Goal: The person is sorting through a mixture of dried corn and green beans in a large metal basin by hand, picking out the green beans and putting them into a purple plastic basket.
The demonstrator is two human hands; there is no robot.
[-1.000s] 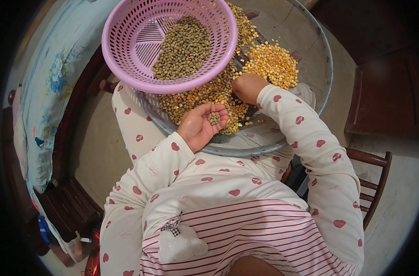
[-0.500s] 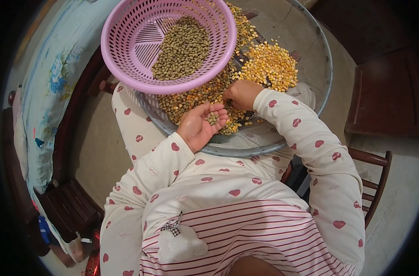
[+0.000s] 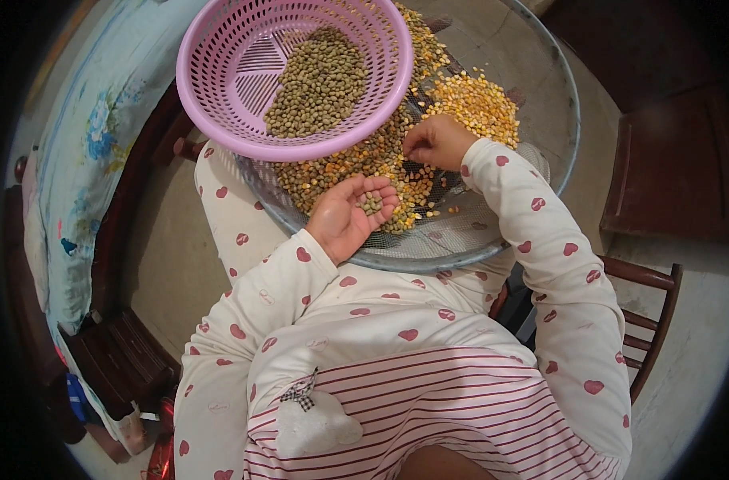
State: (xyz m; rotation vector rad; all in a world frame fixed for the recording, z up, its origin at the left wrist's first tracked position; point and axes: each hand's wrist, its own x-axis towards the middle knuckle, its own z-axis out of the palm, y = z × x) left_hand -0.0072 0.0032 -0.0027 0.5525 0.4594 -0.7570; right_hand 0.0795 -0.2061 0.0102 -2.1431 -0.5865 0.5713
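Note:
My left hand (image 3: 347, 216) lies palm up over the near edge of a round mesh sieve (image 3: 460, 258). Its fingers curl into a cup around a few greenish-brown beans (image 3: 370, 203). To the right and a little farther off, my right hand (image 3: 438, 142) is turned down, thumb and fingers pinched together above the mesh. Whatever that pinch may hold is hidden. Mixed beans and corn (image 3: 300, 178) spread on the mesh beside both hands. A heap of yellow corn kernels (image 3: 478, 106) lies just beyond my right hand.
A pink slotted basket (image 3: 212, 132) with many greenish-brown beans rests over the sieve's far left. Beneath the sieve are my legs in heart-print cloth. A wooden chair (image 3: 652, 320) stands at right, a dark wooden piece (image 3: 668, 168) behind it, and a blue flowered cloth (image 3: 76, 184) hangs at left.
My right hand has moved away from my left hand, up and to the right across the mesh. My left hand stays nearly still, cupping the beans.

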